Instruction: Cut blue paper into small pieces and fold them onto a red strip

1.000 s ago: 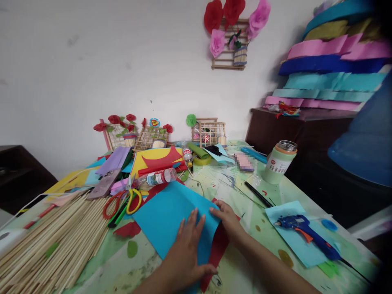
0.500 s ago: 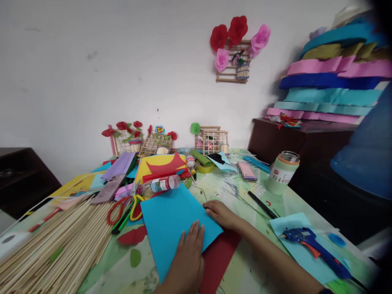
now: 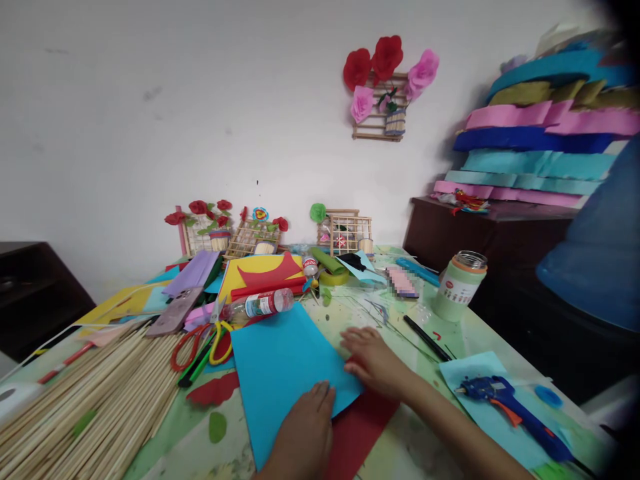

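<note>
Two bare hands tend a sheet of bright blue paper on a crowded table. The left hand lies flat on the near part of the sheet, fingers straight and close together, gripping nothing; the right hand, fingers spread and also empty, is at the sheet's right edge, though whether it touches the paper cannot be told. The blue sheet lies near the middle of the table, smooth and straight-edged, overlapping a dark red sheet to its right. No cut shows in the blue paper, and the scissors, one handle orange and one yellow, lie to its left, so the handling appears to be at an early stage. A wavy-edged red cutout and a rounded green leaf shape, both seemingly trimmed already, rest nearby. Farther left, thin, pale wooden sticks spread in a dense bundle; a clear plastic bottle lies on its side near the sheet's far edge. At right, a blue glue gun rests on pale blue paper. Crinkled red flowers and lattice frames stand at the far wall.
</note>
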`<state>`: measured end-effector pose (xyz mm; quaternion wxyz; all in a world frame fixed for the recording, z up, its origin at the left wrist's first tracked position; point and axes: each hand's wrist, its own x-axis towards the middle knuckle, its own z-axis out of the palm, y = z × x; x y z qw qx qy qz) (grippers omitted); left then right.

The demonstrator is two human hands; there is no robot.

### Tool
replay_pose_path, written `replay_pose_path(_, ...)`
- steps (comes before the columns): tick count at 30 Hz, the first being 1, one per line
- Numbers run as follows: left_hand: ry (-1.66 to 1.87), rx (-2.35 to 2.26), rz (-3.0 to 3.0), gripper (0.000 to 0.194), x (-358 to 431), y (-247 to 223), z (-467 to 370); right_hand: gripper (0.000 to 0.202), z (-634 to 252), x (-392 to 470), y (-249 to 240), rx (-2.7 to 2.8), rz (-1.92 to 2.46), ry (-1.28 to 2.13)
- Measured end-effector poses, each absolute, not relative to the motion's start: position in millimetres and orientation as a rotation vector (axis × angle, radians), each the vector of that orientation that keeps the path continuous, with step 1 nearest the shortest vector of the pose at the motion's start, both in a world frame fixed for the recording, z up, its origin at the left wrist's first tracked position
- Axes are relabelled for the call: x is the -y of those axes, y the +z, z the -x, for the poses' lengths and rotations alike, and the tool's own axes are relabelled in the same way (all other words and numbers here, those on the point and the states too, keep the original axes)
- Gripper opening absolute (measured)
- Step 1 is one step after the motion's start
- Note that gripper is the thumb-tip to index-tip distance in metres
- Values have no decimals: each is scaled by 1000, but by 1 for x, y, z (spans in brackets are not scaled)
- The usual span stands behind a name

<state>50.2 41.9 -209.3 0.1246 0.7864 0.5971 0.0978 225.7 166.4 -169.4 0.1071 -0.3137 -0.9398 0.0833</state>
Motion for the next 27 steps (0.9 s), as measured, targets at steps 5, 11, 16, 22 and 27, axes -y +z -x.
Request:
replay_pose_path(5,384,-1772,-2236,48,-36,-193,-52,64,-229,-127,-175,2754,422,592)
replay_pose_path(11,313,-1695,-2200,38,-27,-181,-59,29,-241,-141,-218,2520,450,837)
replay_pose_path(16,298,-1735,-2198,34,-8,-208,-30,16,-246,-150,-225,2502,520,908)
replay_pose_path(22,492,-2009,-1770,32,22,-210,17,21,-241,-144,-220,2477,696,920)
replay_pose_path(27,759,-1938,-1520,28,18,-201,24,26,-236,-138,-222,2429,868,895)
